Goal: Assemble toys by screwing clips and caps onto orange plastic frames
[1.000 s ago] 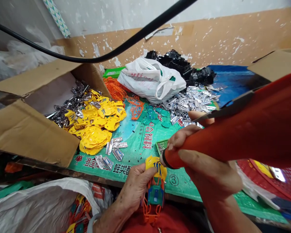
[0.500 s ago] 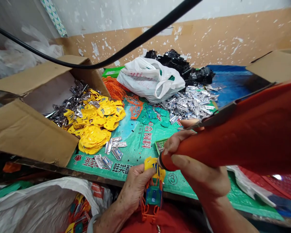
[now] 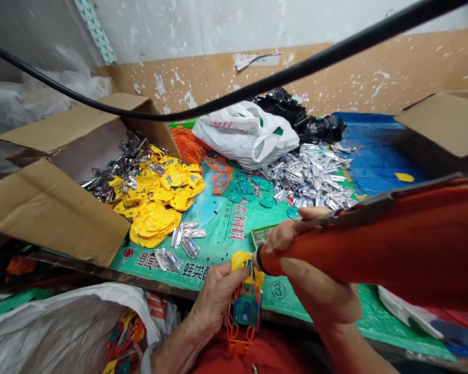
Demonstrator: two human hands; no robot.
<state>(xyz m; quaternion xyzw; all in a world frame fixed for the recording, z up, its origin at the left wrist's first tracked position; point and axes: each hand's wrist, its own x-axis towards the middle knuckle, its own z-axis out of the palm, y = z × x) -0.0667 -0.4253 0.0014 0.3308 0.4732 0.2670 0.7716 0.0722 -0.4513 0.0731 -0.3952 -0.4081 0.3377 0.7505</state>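
The thick red tool [image 3: 374,252] now tilts lower in your clenched right hand [image 3: 315,291], your left hand [image 3: 217,292] pinching the orange-green-yellow plastic assembly [image 3: 245,310], yellow panel [image 3: 238,261] placed, fastening seemingly unfinished.

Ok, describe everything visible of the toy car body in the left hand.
The toy car body looks plastic: a dark-printed yellow panel at the far end, a green middle, and an orange openwork frame reaching nearer. The left hand holds it at the table edge, thumb on the panel; the tip of the red handheld tool seems to touch the panel's right side.
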